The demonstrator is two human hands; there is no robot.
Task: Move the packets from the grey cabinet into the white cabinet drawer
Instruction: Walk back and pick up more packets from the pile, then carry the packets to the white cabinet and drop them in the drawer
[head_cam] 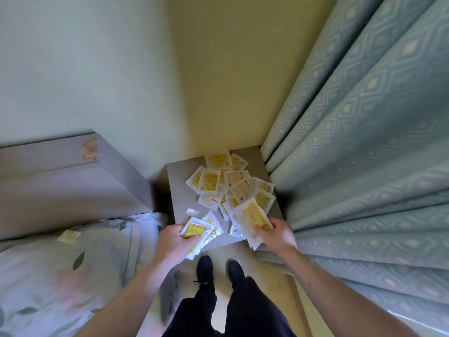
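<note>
Hands: As we gather, our left hand (173,242) grips a few packets (194,231); our right hand (277,235) pinches another bundle (252,220).
Pile: most packets (230,186) lie loose on the grey cabinet (178,190).
Progress: early; white drawer unseen.

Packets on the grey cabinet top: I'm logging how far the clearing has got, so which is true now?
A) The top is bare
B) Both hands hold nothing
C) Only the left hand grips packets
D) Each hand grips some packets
D: the left hand and the right hand each curl round yellow packets at the near edge of the grey cabinet, with a pile lying behind.
</note>
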